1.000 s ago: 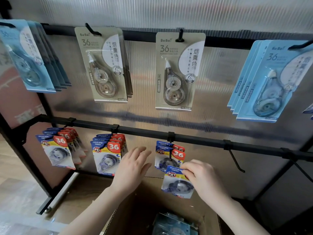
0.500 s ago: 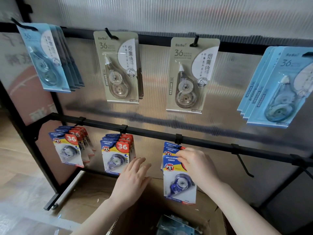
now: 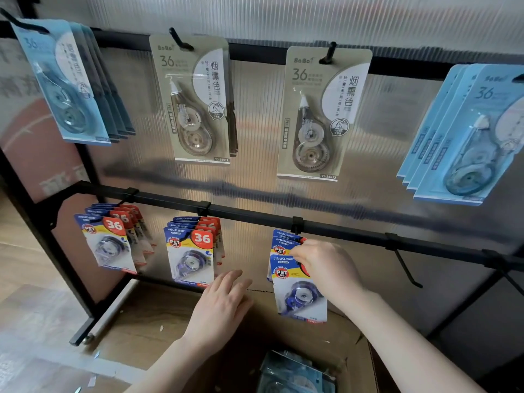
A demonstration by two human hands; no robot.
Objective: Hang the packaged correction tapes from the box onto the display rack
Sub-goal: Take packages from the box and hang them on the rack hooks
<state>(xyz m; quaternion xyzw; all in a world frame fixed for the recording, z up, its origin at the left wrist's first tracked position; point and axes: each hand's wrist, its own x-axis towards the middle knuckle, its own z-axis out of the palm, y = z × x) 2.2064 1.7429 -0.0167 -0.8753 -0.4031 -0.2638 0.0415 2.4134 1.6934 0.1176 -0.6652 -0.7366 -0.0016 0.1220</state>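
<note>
Right hand [image 3: 326,268] pinches blue-and-white carded correction tape pack [image 3: 297,293] at the third lower black hook [image 3: 296,226] (hole hidden); missing the hook could drop it. Left hand [image 3: 221,304] open, fingers straight, over brown cardboard box [image 3: 360,361].

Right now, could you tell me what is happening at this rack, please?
A person is stocking a display rack with packaged correction tapes. The right hand pinches the top of a blue correction tape pack at the third hook on the lower bar, where a few packs already hang; whether it is fully on the hook is hidden. The left hand hovers open over the cardboard box, which holds more packs. Two fuller bunches hang to the left, and the next hook to the right is bare.
</note>
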